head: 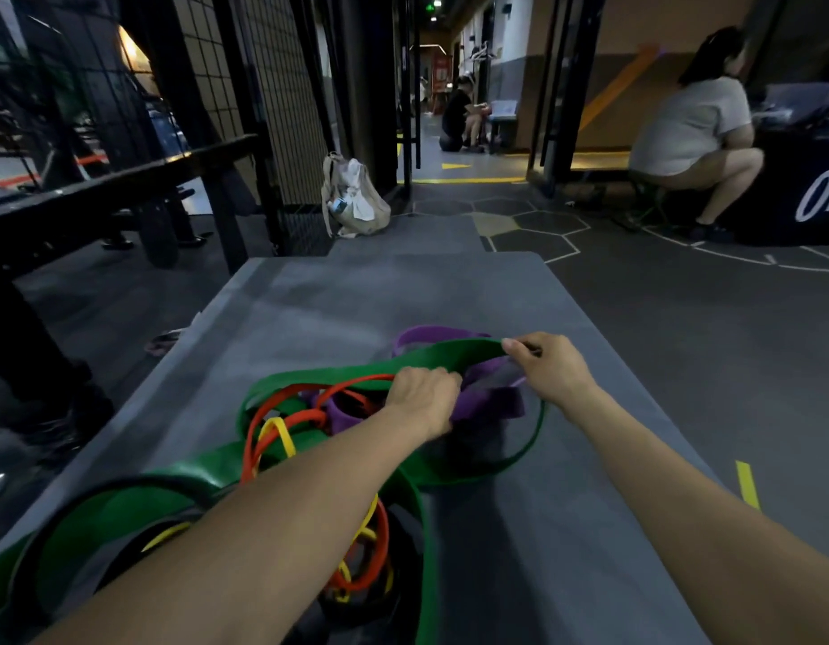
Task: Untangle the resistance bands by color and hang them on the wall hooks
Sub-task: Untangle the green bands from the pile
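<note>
Grey mat [366,290] underneath, tangle of bands heaped on it. Green band [310,379] looping widest, pinched at its far edge by right hand [549,367]. Purple band [489,402] beneath, gripped by curled left hand [424,395]. Red band [282,418], yellow band [277,435] knotted nearer.

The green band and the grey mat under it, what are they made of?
The green band looks like stretchy rubber or latex: a flat, smooth strip with a slight sheen that bends into loose loops where the left hand and right hand hold it. The grey mat looks like matte foam or rubber, dull and faintly scuffed; which one cannot be told.
</note>
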A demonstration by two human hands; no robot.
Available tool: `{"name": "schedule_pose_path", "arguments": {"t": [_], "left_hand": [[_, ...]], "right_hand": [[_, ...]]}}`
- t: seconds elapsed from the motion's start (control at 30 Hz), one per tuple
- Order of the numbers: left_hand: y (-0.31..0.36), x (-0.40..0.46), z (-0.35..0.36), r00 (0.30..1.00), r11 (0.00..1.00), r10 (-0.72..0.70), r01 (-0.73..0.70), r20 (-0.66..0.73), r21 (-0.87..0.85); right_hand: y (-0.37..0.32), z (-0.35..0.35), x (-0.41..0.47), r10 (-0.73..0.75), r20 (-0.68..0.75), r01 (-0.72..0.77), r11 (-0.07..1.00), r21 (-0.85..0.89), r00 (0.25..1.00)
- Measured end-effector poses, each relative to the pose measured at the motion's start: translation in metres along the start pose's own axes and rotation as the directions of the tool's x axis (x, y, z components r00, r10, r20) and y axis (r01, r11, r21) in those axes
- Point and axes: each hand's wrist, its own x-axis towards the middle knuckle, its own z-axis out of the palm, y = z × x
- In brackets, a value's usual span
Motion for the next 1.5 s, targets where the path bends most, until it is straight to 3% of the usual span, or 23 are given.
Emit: {"name": "schedule_pose_path", "arguments": {"t": [0.33,0.5,0.63,0.7,0.8,0.9,1.1,1.2,1.4,1.5], "left_hand": [[-0.001,0.023,0.007,0.979,0.998,-0.065,0.064,0.193,0.013],[-0.003,0.019,0.003,0.982,0.996,-0.025,0.041,0.188,-0.085],[-0.018,0.000,-0.020,0.992,0.965,-0.008,0.042,0.130,-0.258],[-0.032,-0.009,-0.041,0.996,0.901,-0.030,0.064,0.086,-0.429],[-0.059,-0.027,-0.076,0.998,0.674,-0.070,0.052,0.007,-0.737],[-0.091,-0.050,-0.106,0.986,0.494,-0.157,0.030,-0.055,-0.869],[-0.132,-0.089,-0.146,0.901,0.268,-0.388,-0.088,-0.191,-0.959],[-0.145,-0.105,-0.159,0.874,0.225,-0.429,-0.140,-0.227,-0.964],[-0.156,-0.126,-0.181,0.823,-0.016,-0.513,-0.293,-0.244,-0.956],[-0.157,-0.133,-0.193,0.822,-0.062,-0.501,-0.346,-0.271,-0.936]], "right_hand": [[0.009,0.006,0.007,0.006,-0.008,-0.006,1.000,0.017,1.000],[0.013,0.008,0.007,0.019,-0.001,-0.019,1.000,0.018,1.000],[0.011,0.000,0.005,0.024,-0.031,-0.023,0.999,0.043,0.999],[0.001,-0.003,0.001,0.030,-0.051,-0.025,0.995,0.092,0.998],[-0.018,-0.009,-0.004,0.048,-0.072,-0.037,0.988,0.148,0.996],[-0.033,-0.009,-0.012,0.101,-0.038,-0.096,0.987,0.128,0.994],[-0.053,0.007,-0.029,0.174,0.040,-0.163,0.966,-0.201,0.984],[-0.063,0.019,-0.039,0.199,0.026,-0.181,0.931,-0.316,0.980],[-0.069,0.028,-0.053,0.166,-0.027,-0.154,0.822,-0.548,0.986],[-0.073,0.027,-0.060,0.186,0.057,-0.105,0.752,-0.651,0.981]]}}
